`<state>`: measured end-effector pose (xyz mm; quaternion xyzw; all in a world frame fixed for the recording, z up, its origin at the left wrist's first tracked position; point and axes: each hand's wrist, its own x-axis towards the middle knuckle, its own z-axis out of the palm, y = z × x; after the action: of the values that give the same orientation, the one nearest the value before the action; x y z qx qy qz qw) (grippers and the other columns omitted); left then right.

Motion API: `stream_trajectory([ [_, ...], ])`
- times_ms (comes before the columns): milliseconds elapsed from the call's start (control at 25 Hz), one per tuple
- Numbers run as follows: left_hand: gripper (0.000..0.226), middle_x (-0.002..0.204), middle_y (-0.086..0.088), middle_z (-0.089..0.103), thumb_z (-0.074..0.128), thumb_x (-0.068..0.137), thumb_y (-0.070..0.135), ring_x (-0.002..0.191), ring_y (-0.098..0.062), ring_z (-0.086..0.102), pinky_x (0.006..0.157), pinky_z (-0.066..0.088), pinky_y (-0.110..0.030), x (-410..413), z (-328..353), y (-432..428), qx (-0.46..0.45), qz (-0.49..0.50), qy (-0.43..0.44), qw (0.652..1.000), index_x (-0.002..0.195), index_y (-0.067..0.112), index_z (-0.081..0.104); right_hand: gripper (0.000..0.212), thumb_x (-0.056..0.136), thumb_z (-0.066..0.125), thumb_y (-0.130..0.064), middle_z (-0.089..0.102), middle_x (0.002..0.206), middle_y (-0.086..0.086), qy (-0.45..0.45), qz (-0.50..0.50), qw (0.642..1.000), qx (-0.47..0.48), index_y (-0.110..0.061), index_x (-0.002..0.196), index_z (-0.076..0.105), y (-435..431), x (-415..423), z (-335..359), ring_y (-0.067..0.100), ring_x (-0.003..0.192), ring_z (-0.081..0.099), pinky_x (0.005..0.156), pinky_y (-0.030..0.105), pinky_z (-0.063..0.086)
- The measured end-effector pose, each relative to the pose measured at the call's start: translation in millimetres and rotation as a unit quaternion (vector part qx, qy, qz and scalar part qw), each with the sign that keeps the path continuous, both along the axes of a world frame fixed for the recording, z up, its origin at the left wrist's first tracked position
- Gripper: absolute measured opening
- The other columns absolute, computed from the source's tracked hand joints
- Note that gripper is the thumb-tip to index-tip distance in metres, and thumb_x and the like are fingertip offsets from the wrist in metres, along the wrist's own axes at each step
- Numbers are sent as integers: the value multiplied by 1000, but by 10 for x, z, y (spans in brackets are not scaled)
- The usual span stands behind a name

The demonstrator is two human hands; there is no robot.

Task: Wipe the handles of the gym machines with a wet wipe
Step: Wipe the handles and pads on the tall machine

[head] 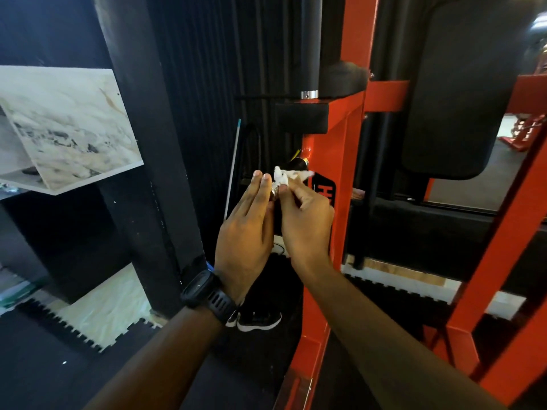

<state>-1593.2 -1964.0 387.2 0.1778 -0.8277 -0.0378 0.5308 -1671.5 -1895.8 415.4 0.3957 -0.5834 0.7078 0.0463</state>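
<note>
Left hand [247, 229] is raised with its fingers straight and close together, its palm turned toward the right hand [305, 223], and it grips nothing. A black watch [204, 288] sits on the left wrist. The right hand is curled, and its thumb and fingertips pinch a crumpled white wet wipe [288, 176]. The wipe sticks up above both hands, just beside the left fingertips.

Between the two hands a small silvery metal piece [274, 193] shows. It touches or nearly touches the left palm, but what it belongs to cannot be told.

Just behind the wipe a black round knob [300, 164] juts from the orange frame [337, 143] of a gym machine. Whether the wipe touches the knob is unclear. The frame's upright runs from the floor up past the right hand. A large black pad [455, 99] hangs on the machine up and to the right.

Below the hands, black shoes with white soles [259, 321] stand on the dark floor mat [44, 365], which has toothed, interlocking edges.

To the left rises a black pillar [148, 143]. A pale marbled board [68, 128] leans tilted beside it.
</note>
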Motion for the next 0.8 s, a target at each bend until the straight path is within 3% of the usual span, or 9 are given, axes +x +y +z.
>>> stream_trajectory([
  [40, 48, 157, -7, 38, 50, 104, 16, 140, -14, 41, 105, 41, -25, -5, -3, 1, 0, 1, 3, 1000, 150, 11, 41, 28, 99, 56, -7, 70, 122, 3, 124, -17, 992, 15, -9, 124, 68, 0, -101, -62, 9, 118, 63, 100, 24, 51],
  [120, 48, 158, -6, 35, 50, 104, 14, 140, -14, 40, 105, 43, -26, -32, -15, 3, 9, 1, 11, 1000, 151, 11, 40, 38, 94, 56, 5, 60, 138, 11, 329, -31, 942, 57, -4, 131, 62, -26, -409, -92, 19, 135, 51, 111, 32, 43],
  [240, 47, 159, -5, 31, 45, 104, 15, 143, -20, 40, 108, 43, -28, -81, -52, 36, 3, 10, 27, 1000, 151, 8, 39, 49, 85, 58, 17, 58, 139, 15, 471, -27, 873, 125, -2, 131, 61, -71, -737, 140, 27, 136, 49, 112, 40, 43],
  [360, 47, 158, -11, 33, 41, 103, 14, 147, -20, 32, 118, 27, -19, -121, -79, 66, -12, 10, 30, 999, 149, 2, 40, 50, 86, 46, 10, 57, 138, 15, 576, 70, 796, 170, -3, 133, 58, -48, -877, 392, 27, 133, 49, 113, 37, 39],
  [440, 48, 157, -12, 33, 41, 103, 13, 148, -19, 28, 120, 21, -18, -138, -80, 72, -8, 14, 32, 999, 149, 1, 40, 54, 87, 44, 6, 55, 139, 12, 616, 109, 750, 216, -6, 139, 54, -65, -1006, 582, 23, 132, 48, 115, 31, 34],
  [640, 48, 158, -7, 28, 41, 102, 13, 149, -13, 25, 121, 23, -22, -149, -97, 82, -8, 28, 38, 999, 149, 2, 38, 47, 89, 42, 0, 58, 129, 7, 661, 145, 688, 263, -8, 131, 59, -196, -969, 810, 18, 121, 53, 103, 33, 46],
  [800, 51, 158, -6, 29, 46, 100, 6, 149, -14, 27, 121, 28, -27, -123, -91, 88, -9, 26, 36, 999, 150, 3, 37, 54, 88, 48, 1, 57, 128, 3, 657, 123, 680, 300, -17, 138, 54, -287, -1129, 897, 18, 120, 52, 101, 36, 46],
])
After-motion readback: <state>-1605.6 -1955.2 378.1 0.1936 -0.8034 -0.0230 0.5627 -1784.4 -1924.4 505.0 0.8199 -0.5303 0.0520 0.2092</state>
